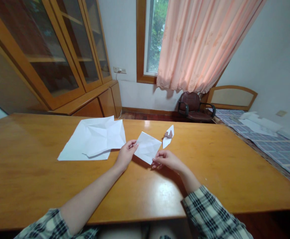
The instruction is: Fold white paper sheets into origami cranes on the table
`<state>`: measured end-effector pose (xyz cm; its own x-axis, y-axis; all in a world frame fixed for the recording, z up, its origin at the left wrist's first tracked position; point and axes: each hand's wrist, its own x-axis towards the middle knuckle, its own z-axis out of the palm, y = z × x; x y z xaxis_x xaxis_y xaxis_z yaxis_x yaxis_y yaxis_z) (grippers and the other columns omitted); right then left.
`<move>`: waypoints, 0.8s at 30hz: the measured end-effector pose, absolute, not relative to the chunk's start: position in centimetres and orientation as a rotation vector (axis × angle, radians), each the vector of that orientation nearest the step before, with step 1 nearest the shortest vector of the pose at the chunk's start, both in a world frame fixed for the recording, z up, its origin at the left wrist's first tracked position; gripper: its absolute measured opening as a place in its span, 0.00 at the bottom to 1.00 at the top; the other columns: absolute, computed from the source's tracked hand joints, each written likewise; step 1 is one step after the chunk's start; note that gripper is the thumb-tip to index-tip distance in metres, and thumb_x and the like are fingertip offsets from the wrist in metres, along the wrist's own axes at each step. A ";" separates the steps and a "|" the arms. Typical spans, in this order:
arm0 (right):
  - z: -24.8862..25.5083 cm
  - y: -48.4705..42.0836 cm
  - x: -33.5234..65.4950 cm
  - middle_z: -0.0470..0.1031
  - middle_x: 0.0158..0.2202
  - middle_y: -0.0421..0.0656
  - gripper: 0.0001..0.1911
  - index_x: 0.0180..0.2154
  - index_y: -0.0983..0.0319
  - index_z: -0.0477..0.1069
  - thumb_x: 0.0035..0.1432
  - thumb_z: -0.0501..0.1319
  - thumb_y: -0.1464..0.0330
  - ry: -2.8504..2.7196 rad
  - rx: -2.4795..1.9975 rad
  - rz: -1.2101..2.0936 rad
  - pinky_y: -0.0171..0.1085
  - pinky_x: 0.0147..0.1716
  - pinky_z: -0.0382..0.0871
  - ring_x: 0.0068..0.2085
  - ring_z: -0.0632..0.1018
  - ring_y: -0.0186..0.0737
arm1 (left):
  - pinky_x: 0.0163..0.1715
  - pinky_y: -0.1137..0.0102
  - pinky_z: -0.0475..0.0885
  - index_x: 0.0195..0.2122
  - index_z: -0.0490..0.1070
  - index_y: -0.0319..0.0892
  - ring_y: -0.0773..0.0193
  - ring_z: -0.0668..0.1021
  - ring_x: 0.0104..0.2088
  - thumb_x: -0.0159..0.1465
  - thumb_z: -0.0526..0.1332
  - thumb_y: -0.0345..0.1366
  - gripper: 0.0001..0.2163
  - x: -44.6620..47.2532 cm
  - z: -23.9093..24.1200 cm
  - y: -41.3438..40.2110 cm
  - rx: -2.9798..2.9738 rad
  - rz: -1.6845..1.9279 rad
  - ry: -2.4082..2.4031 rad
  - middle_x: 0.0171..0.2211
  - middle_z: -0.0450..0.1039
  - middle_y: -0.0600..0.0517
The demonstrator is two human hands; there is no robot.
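Note:
A small creased white paper square (pixel 147 146) is held just above the wooden table (pixel 35 166) between both hands. My left hand (pixel 125 154) pinches its left corner with closed fingers. My right hand (pixel 167 159) pinches its lower right corner. A folded white paper figure (pixel 168 136) with a brownish patch lies on the table just beyond the square, to the right. Larger creased white sheets (pixel 95 137) lie stacked to the left of my left hand.
A glass-fronted wooden cabinet (pixel 60 56) stands at the back left. Behind the table are a dark office chair (pixel 194 105), a window with a pink curtain (pixel 199 43), and a bed with a checked cover (pixel 274 142) on the right.

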<state>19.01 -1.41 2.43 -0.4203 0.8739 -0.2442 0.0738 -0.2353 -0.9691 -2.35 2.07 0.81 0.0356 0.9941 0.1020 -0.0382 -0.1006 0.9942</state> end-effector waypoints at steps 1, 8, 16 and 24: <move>2.5 -1.5 18.9 0.78 0.29 0.46 0.20 0.29 0.66 0.70 0.44 0.68 0.56 -1.442 -1.161 1.756 0.31 0.25 0.69 0.30 0.79 0.38 | 0.35 0.70 0.71 0.40 0.71 0.38 0.59 0.78 0.36 0.53 0.64 0.48 0.20 -2.4 0.9 2.1 1.277 1.274 1.106 0.36 0.77 0.48; 3.4 -1.7 19.0 0.75 0.42 0.46 0.24 0.48 0.60 0.68 0.49 0.67 0.61 -1.361 -0.953 1.646 0.33 0.33 0.71 0.39 0.77 0.37 | 0.45 0.64 0.71 0.42 0.74 0.38 0.55 0.77 0.43 0.57 0.61 0.47 0.19 -2.7 1.2 2.0 1.467 1.246 1.139 0.42 0.77 0.46; 2.0 -0.7 19.1 0.73 0.23 0.39 0.20 0.32 0.63 0.69 0.42 0.70 0.57 -1.200 -1.127 1.401 0.30 0.21 0.60 0.22 0.70 0.31 | 0.49 0.62 0.69 0.47 0.72 0.38 0.54 0.75 0.48 0.57 0.61 0.48 0.21 -2.2 2.1 1.1 1.533 1.141 1.069 0.48 0.74 0.44; 2.2 -0.5 19.0 0.66 0.18 0.33 0.21 0.29 0.61 0.64 0.42 0.68 0.54 -1.174 -1.134 1.286 0.29 0.18 0.53 0.18 0.63 0.28 | 0.36 0.63 0.75 0.52 0.61 0.37 0.56 0.80 0.34 0.53 0.66 0.47 0.30 -1.5 1.2 0.7 1.353 0.973 0.899 0.37 0.78 0.45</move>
<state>18.96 -0.50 2.20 -0.0428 0.9991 -0.0076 -0.0831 -0.0112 -0.9965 -1.52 0.70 1.24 0.3554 0.9341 0.0335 -0.0402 -0.0205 0.9990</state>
